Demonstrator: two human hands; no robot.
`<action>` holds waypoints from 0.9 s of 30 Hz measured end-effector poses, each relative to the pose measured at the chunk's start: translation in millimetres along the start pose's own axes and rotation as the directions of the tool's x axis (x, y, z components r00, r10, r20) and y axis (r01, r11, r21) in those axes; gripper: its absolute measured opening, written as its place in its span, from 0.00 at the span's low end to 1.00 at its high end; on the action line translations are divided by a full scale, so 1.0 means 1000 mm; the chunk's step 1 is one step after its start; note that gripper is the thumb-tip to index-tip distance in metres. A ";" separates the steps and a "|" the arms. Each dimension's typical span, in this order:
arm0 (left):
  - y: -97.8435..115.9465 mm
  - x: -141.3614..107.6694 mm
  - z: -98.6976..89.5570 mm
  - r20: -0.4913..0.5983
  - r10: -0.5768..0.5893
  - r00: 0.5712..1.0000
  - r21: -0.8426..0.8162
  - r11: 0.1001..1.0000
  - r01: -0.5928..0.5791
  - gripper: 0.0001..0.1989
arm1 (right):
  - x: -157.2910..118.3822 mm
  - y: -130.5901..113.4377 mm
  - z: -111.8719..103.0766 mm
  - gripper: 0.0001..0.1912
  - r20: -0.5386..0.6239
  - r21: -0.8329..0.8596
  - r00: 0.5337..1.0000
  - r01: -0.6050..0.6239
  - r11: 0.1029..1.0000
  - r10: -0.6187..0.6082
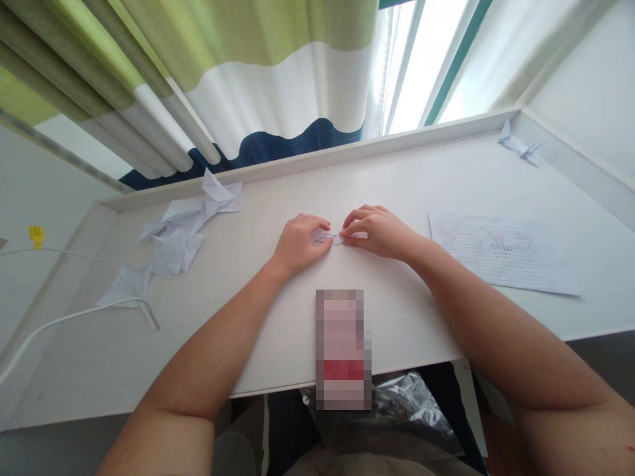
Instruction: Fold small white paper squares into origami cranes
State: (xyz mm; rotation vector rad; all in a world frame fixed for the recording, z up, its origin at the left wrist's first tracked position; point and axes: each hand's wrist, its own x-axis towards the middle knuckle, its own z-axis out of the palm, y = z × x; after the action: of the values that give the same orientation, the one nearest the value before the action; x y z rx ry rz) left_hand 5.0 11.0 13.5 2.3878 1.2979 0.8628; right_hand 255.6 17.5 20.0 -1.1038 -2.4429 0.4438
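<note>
Near the middle of the white desk (268, 317), a small piece of folded white paper (338, 240) is pinched between my hands. My left hand (302, 241) closes on its left side with thumb and fingers. From the right, my right hand (377, 230) grips the paper's other end between thumb and fingertips. Much of the paper is hidden by the fingers, so its full shape cannot be made out.
Several folded white papers (176, 248) lie at the left, beside a white cable (74, 317). A lined sheet with writing (496, 254) rests at the right. One folded paper figure (518, 142) sits in the back right corner. A blurred-out phone-like object (343, 337) overlaps the front edge.
</note>
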 end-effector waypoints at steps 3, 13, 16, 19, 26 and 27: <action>0.001 0.000 0.000 0.003 -0.013 1.000 -0.004 1.000 0.013 0.08 | -0.001 0.001 0.000 0.08 -0.007 0.017 1.000 0.003 1.000 -0.003; -0.001 0.000 0.001 0.007 -0.015 1.000 -0.008 1.000 0.015 0.05 | 0.000 0.002 -0.002 0.07 -0.009 0.050 1.000 -0.013 0.999 0.014; -0.001 0.000 0.001 0.000 -0.011 1.000 -0.011 1.000 0.011 0.05 | 0.001 0.003 -0.001 0.09 -0.013 0.071 0.999 -0.033 0.997 0.034; -0.001 0.001 0.002 -0.002 -0.007 1.000 -0.012 1.000 0.007 0.05 | 0.001 0.005 0.000 0.11 -0.035 0.114 0.998 -0.039 0.993 0.043; 0.001 0.001 0.000 0.037 -0.027 0.999 -0.003 1.000 0.027 0.05 | 0.005 0.006 0.004 0.11 -0.080 0.205 0.992 -0.075 0.976 0.093; 0.002 0.001 0.000 0.045 -0.032 0.998 -0.003 0.999 0.033 0.05 | 0.006 0.006 0.006 0.11 -0.082 0.205 0.991 -0.089 0.975 0.108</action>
State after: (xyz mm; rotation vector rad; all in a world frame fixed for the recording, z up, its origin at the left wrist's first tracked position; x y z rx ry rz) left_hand 6.6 11.1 14.9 2.3629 1.3135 0.7973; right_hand 252.9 25.2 13.8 -1.1356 -2.2151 0.6406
